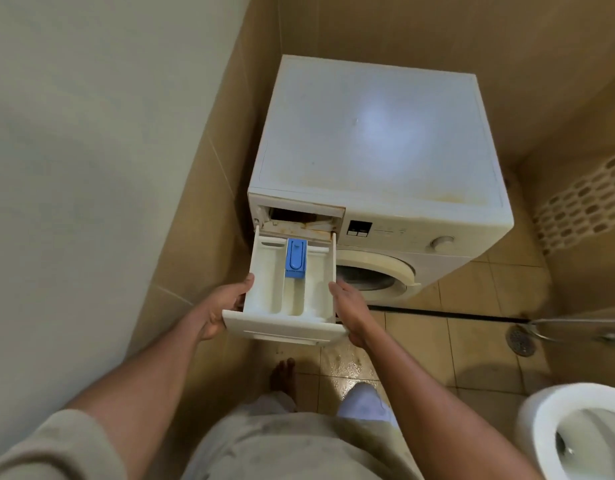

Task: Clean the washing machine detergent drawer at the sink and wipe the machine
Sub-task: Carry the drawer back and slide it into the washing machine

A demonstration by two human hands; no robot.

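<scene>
Both hands hold one white detergent drawer (292,289) out in front of the body. Left hand (223,306) grips its left side, fingers curled round the wall. Right hand (351,310) grips its right side the same way. Two bare arms reach forward, nearly straight. One blue insert (295,258) sits in the drawer's middle part. Just past the drawer's far end is its empty, stained slot (299,220) in one white washing machine (375,143). One toilet (572,431) stands near right.

A beige tiled floor (472,344), wet and stained in the middle, is seen below. On it a white washing machine (375,140) is stood in the corner; a round drain (520,339), a toilet (572,431) and a bare foot (282,374) are also carried.
</scene>
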